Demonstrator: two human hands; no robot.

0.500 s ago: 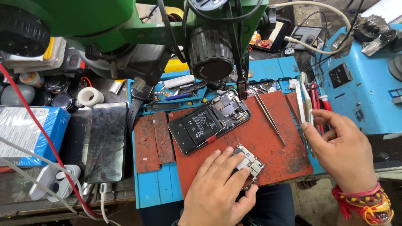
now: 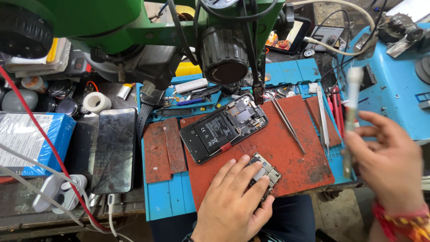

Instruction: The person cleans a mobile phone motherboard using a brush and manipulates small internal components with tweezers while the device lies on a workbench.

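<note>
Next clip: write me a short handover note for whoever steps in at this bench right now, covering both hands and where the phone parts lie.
Left hand: fingers pressed flat on the small circuit board, pinning it to the red mat.
Right hand: raised off the mat, grip closed on a slim tool, motion-blurred.
Opened phone: back cover off, battery showing, lying on the mat above the board.
Tweezers: lying loose on the mat to the phone's right.
Done: phone opened, board out. Left: board not back in the phone.

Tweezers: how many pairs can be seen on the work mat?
2: one pair of tweezers lies on the red mat right of the opened phone; another pair lies along the mat's right edge. Clutter may hide more.
</note>
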